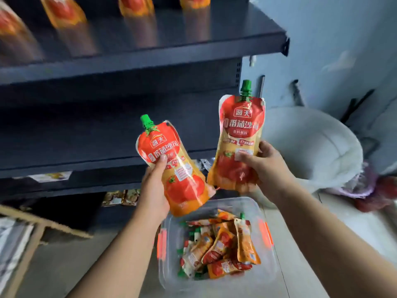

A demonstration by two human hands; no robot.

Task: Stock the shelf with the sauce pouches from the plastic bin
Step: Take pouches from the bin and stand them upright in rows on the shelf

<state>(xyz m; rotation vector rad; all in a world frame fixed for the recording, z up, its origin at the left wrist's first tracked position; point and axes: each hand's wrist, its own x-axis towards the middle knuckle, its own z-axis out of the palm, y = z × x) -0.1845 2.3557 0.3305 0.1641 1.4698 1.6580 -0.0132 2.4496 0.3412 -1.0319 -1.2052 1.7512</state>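
Observation:
My left hand (155,186) grips a red and orange tomato sauce pouch (182,179) with a green cap, tilted to the left. My right hand (266,166) grips a second pouch (240,130) of the same kind, held upright and higher. Both pouches hang above the clear plastic bin (169,272) on the floor, which has orange latches and holds several more pouches (223,246). Along the back of the dark upper shelf (150,46) stand several pouches (135,6), their tops cut off by the frame. The middle shelf (86,134) lies in front of my hands.
A white sack (311,145) and a purple bag (363,186) sit on the floor at the right. A cardboard box (32,229) stands at lower left. Small packets (120,197) lie under the lowest shelf. A pale blue wall (322,39) is right of the shelving.

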